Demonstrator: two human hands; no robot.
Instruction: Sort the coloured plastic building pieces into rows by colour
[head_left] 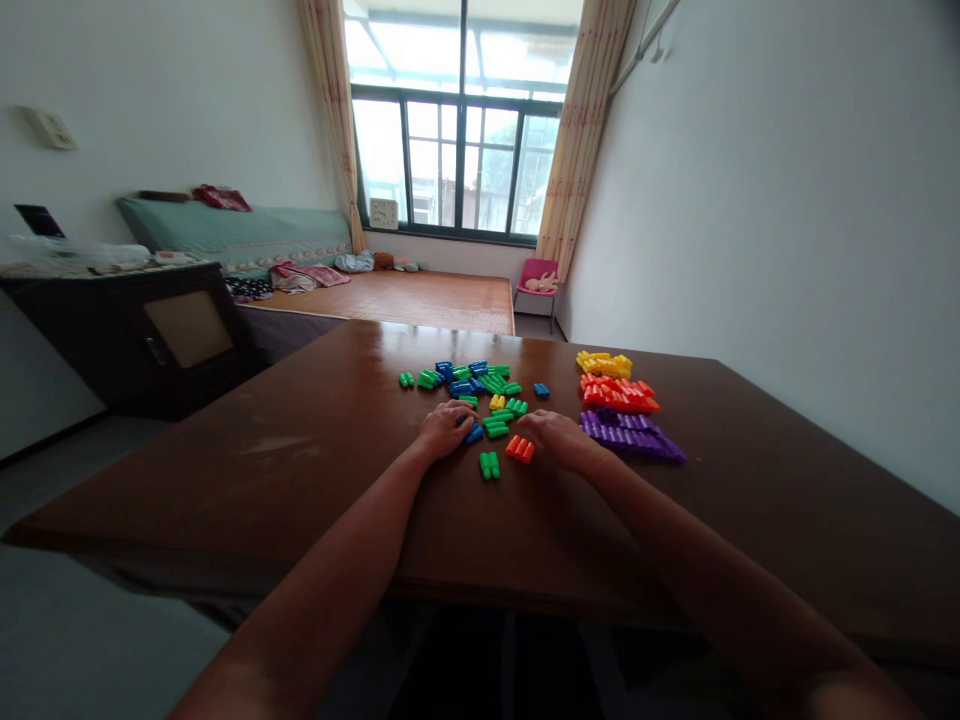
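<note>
Small ribbed plastic toy blocks lie on a dark brown table (315,500). My left hand (448,428) is low over the left side of the loose pile, its fingers curled onto a blue block (473,434) that shows beside the fingertips. My right hand (556,438) hovers just right of an orange-red block (520,448), fingers bent but apart, with nothing visible in them. Between the hands lie green blocks (496,427) and a small yellow block (497,403). Nearer to me is a separate green block (489,466).
Sorted groups line the right: yellow blocks (604,364), orange-red blocks (619,394) and purple blocks (630,435). More blue blocks (466,387) mix with green ones at the pile's back. Beyond the table stand a bed (435,298), a pink chair (534,272) and a dark cabinet (127,320).
</note>
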